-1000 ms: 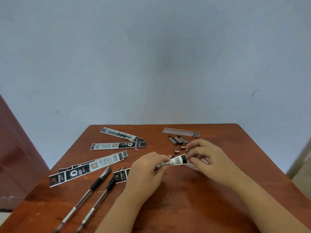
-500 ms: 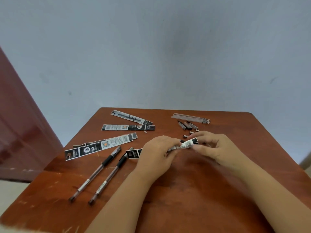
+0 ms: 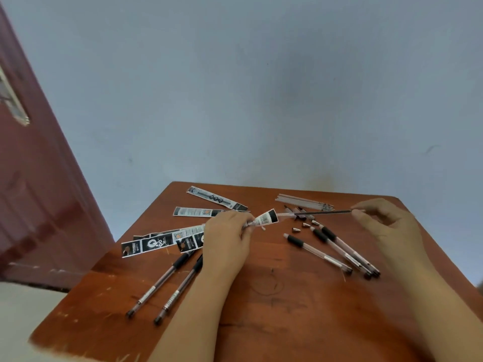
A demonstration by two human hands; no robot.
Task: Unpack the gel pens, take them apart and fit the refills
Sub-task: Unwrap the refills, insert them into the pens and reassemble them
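My left hand (image 3: 226,239) grips a crumpled black-and-white refill wrapper (image 3: 264,220) above the wooden table (image 3: 274,304). A thin dark refill (image 3: 324,212) sticks out of the wrapper's right end, and my right hand (image 3: 384,223) pinches its far tip. Three pen barrels with black grips (image 3: 337,246) lie between my hands. Two whole gel pens (image 3: 167,283) lie at the left front. Small metal pen tips (image 3: 304,226) and caps (image 3: 298,214) are scattered at the back, with a bundle of pale refills (image 3: 304,201) behind them.
Several flat wrappers (image 3: 162,240) lie at the left and back left of the table. A blue-grey wall stands right behind the table's far edge. A dark red door (image 3: 34,184) is at the left.
My right hand has moved right and drawn the dark refill out of the wrapper that my left hand holds. The camera has turned left, and the pen barrels have come into sight.
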